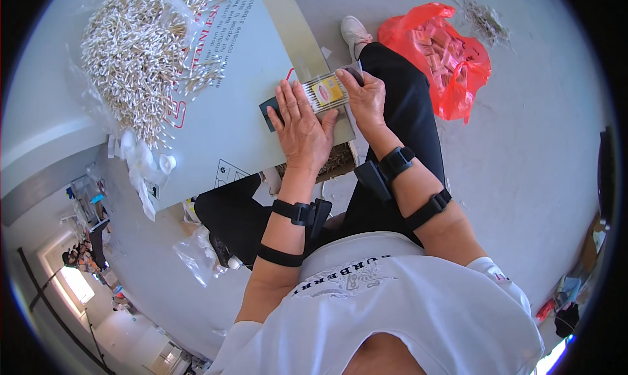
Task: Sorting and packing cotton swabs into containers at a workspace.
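Near the right edge of the table lies a flat pack of cotton swabs (319, 102), a row of white sticks with a yellow label (328, 91) on top. My right hand (367, 103) grips its right end, thumb on top, beside a dark edge piece. Across the left end rests my left hand (303, 131), palm down with fingers stretched out flat. A dark green piece (267, 115) sticks out beneath the left fingers; most of it is hidden. To the left, a large heap of loose cotton swabs (134, 54) spills from a clear plastic bag.
The table (216, 136) has a printed protective film. An open carton (337, 160) sits under its near edge. On the floor to the right, a red plastic bag (458, 71) holds pink packets beside a scatter of loose sticks (485, 20). White plastic (140, 169) hangs off the table's left corner.
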{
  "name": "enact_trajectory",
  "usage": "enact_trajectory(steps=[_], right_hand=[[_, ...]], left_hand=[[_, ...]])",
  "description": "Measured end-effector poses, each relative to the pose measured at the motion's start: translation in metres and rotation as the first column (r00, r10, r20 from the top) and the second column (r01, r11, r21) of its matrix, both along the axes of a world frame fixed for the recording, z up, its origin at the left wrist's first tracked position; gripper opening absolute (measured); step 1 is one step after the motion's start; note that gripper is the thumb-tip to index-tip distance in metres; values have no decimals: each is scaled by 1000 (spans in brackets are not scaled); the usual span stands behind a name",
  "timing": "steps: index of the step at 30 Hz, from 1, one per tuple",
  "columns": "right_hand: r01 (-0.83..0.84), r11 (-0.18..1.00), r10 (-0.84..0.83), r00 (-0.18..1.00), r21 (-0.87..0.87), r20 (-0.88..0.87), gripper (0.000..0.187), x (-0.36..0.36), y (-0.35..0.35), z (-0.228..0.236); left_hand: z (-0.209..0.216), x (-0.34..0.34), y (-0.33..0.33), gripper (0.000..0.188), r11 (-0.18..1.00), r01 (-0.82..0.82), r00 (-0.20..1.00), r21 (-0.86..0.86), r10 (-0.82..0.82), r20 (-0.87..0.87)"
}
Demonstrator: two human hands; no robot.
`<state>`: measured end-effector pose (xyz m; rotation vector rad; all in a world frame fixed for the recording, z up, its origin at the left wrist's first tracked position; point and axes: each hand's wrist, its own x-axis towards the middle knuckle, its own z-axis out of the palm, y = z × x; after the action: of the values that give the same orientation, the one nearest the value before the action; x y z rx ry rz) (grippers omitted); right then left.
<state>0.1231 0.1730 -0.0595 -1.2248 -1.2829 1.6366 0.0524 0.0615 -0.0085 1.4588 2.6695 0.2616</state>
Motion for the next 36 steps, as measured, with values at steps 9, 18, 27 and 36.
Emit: enact_trajectory(steps=[9,18,27,36], right_hand=[[55,993,-59,998,107,32,29,7,7,7],[-189,767,98,979,613,179,18,-2,-6,65],[-613,670,550,788,417,276,12,-115,-40,77],[-662,474,394,749,581,532,17,-206,-41,66]], left_hand=[[-2,-9,-9,78,943,-38,991,331,-7,135],[2,-121,-79,41,839,-267,962,474,205,179],[15,-224,-71,31,813,-260,957,521,290,25],[1,-214,-75,22,867,-234,970,440,236,51]])
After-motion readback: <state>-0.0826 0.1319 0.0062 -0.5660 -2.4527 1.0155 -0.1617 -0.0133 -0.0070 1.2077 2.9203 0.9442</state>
